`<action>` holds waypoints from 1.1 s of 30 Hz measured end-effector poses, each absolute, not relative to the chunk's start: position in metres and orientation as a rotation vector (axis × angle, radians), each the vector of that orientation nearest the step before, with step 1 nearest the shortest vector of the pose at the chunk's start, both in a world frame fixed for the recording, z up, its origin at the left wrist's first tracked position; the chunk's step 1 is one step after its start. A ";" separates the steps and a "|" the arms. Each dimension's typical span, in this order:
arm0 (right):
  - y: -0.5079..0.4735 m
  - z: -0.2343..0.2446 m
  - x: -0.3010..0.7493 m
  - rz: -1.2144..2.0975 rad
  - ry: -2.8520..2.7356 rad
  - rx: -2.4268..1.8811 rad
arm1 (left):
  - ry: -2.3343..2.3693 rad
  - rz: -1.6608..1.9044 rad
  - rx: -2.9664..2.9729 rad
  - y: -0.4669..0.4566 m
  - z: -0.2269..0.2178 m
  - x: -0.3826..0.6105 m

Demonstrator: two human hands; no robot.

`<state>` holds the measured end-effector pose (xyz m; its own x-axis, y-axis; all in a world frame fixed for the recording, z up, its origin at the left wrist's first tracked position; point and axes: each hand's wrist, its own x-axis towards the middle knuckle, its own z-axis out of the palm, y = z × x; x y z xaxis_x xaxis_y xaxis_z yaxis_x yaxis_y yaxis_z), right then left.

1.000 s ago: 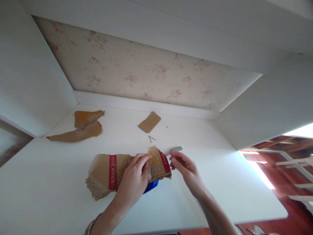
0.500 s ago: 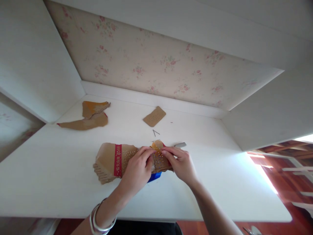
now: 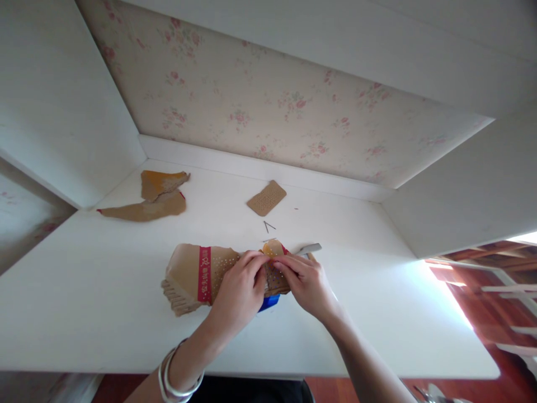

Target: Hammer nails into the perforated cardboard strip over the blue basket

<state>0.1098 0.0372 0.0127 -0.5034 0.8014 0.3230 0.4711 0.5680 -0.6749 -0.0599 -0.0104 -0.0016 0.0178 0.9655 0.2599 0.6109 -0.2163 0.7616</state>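
Note:
A brown cardboard piece (image 3: 181,266) with a red printed band and rows of small punched holes lies on the white desk, its left end ragged. My left hand (image 3: 242,282) lies over its right part, thumb and fingers closed on the cardboard. Opposite it, my right hand (image 3: 308,280) pinches the cardboard's right part, its fingertips meeting the left ones near a curled orange edge. Anything small between the fingertips is hidden. A blue object (image 3: 269,303) shows partly from under the cardboard. Just beyond my right hand lies a tool with a grey end (image 3: 310,248), partly covered.
Several thin metal pins or nails (image 3: 269,226) lie behind the hands. Farther back is a small cardboard rectangle (image 3: 267,198) with dense holes. Torn cardboard scraps (image 3: 161,204) lie at the back left. White panels and a papered wall (image 3: 251,101) enclose the desk (image 3: 104,302).
My right hand has shifted slightly left, bringing its fingertips against those of my left hand. The right end of the cardboard is now more covered. The view has shifted slightly.

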 end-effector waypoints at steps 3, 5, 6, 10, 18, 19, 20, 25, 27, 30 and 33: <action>0.036 0.014 0.109 0.670 -2.224 -0.969 | 1.586 1.062 1.852 -0.011 -0.002 -0.060; 0.035 0.016 0.108 0.666 -2.255 -0.944 | 1.581 1.060 1.845 -0.012 -0.001 -0.060; 0.035 0.017 0.108 0.666 -2.267 -0.935 | 1.581 1.066 1.840 -0.012 -0.001 -0.060; 0.033 0.020 0.106 0.662 -2.292 -0.936 | 1.573 1.157 1.789 -0.012 0.000 -0.061; 0.031 0.012 0.106 0.705 -2.257 -1.112 | 1.463 1.225 1.755 -0.012 0.001 -0.063; 0.031 0.012 0.106 0.716 -2.258 -1.097 | 1.458 1.228 1.755 -0.012 0.001 -0.063; 0.030 0.012 0.107 0.736 -2.255 -1.087 | 1.457 1.234 1.754 -0.012 0.000 -0.063; 0.032 0.012 0.121 0.882 -2.074 -1.181 | 1.487 1.255 1.759 -0.011 -0.003 -0.061; 0.035 0.006 0.136 0.900 -1.898 -1.257 | 1.496 1.257 1.772 -0.012 -0.004 -0.061; 0.035 -0.007 0.163 0.844 -1.706 -1.390 | 1.519 1.263 1.786 -0.012 -0.005 -0.061; 0.029 -0.021 0.192 0.782 -1.613 -1.513 | 1.562 1.300 1.771 -0.013 -0.005 -0.061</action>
